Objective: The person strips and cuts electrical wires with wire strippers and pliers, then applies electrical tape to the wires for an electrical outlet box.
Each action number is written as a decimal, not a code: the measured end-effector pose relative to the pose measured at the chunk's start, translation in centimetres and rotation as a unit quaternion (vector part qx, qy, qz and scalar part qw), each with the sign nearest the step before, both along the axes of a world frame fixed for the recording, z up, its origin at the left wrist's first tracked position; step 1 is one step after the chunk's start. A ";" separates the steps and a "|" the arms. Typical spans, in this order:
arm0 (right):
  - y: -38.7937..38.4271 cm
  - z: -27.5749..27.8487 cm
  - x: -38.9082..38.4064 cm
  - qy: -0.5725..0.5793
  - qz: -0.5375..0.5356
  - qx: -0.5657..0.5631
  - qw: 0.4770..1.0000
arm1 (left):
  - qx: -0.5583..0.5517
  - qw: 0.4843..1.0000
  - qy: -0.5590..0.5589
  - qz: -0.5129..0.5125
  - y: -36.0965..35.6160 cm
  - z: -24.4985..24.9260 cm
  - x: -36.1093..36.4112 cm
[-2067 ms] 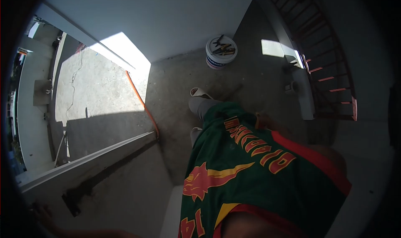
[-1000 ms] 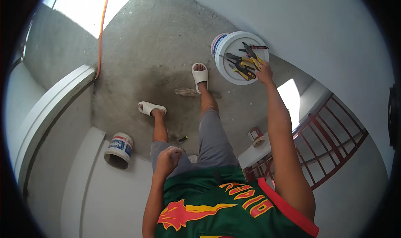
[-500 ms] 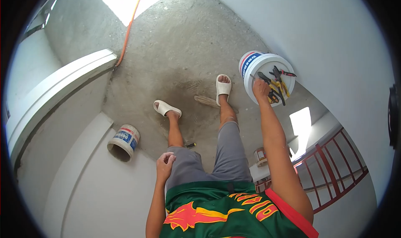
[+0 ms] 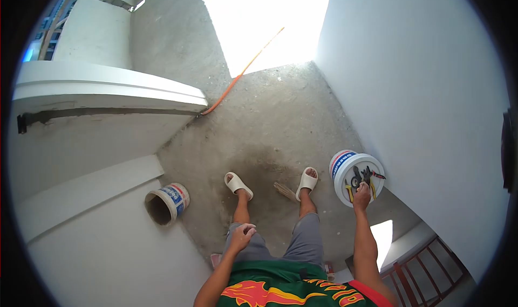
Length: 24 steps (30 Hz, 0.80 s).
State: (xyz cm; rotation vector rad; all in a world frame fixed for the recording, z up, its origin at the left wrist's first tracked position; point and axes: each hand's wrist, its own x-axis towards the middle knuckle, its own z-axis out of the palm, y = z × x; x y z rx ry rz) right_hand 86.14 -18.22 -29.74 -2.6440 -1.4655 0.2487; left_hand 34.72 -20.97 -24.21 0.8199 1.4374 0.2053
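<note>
A white bucket (image 4: 341, 164) with a blue and red label stands by the right wall, its round white lid (image 4: 379, 198) carrying several hand tools. Over this lid, my right hand (image 4: 362, 196) reaches down with bent fingers closed among the tools. What the fingers grip is hidden. Just beyond them lies a dark tool (image 4: 356, 176). Pliers with red and black handles (image 4: 377, 175) lie to the right, and a yellow handle (image 4: 349, 192) shows to the left of the hand. My left hand (image 4: 244, 236) hovers above my thigh, fingers loosely bent, with nothing visible in it.
A second bucket (image 4: 175, 196), open and tipped on its side, is at the left wall. A wooden piece (image 4: 284, 190) lies beside my right sandal (image 4: 307, 184). An orange hose (image 4: 232, 84) crosses the concrete floor. A red railing (image 4: 418, 280) is at lower right.
My view has tilted up and turned, so the buckets and feet sit lower in the picture. My right hand stays at the lid, and the tools by its fingers have shifted. My left hand stays near my thigh.
</note>
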 end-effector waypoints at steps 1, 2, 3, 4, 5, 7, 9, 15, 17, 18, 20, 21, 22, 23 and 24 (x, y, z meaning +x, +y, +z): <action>0.4 1.1 -0.2 -0.028 0.050 0.055 0.997 | 0.020 1.000 -0.008 0.007 0.8 0.5 0.7; 0.7 2.1 -0.6 0.014 0.020 0.054 0.998 | -0.003 1.000 -0.011 -0.003 1.8 0.9 1.4; 2.0 4.4 -2.1 -0.005 0.074 0.093 0.993 | -0.025 1.000 -0.013 -0.008 2.8 1.2 1.9; 3.1 5.9 -3.3 0.014 0.103 0.098 0.990 | 0.015 1.000 -0.010 -0.013 4.0 2.6 2.6; 4.3 7.3 -4.8 0.054 0.121 0.112 0.985 | 0.058 0.998 0.001 -0.014 5.7 3.9 3.1; 8.4 11.7 -10.9 0.111 0.164 0.138 0.970 | 0.159 0.982 -0.095 0.032 7.2 3.1 4.3; 13.0 15.7 -18.1 0.189 0.208 0.160 0.946 | 0.245 0.961 -0.125 -0.027 11.2 5.2 4.5; 19.9 28.8 -38.5 0.256 0.411 0.217 0.848 | 0.433 0.900 -0.048 -0.027 18.7 16.5 0.7; 20.8 32.3 -43.5 0.253 0.445 0.255 0.820 | 0.359 0.930 -0.074 -0.032 19.8 18.3 -4.3; 21.5 33.7 -45.9 0.236 0.469 0.301 0.796 | 0.346 0.928 -0.125 0.057 20.6 21.0 -7.3; 21.8 37.5 -49.2 0.237 0.491 0.285 0.788 | 0.316 0.873 -0.291 0.232 22.7 24.8 -12.5; 21.4 39.3 -50.2 0.241 0.500 0.276 0.785 | 0.294 0.810 -0.401 0.311 23.9 26.0 -14.6; 21.0 40.4 -51.0 0.283 0.489 0.175 0.806 | 0.314 0.781 -0.425 0.333 25.0 28.3 -16.6; 20.9 41.2 -51.8 0.305 0.482 0.198 0.797 | 0.334 0.749 -0.449 0.354 26.0 31.0 -18.0; 20.8 41.9 -52.8 0.327 0.474 0.220 0.787 | 0.348 0.740 -0.466 0.339 27.1 33.2 -19.4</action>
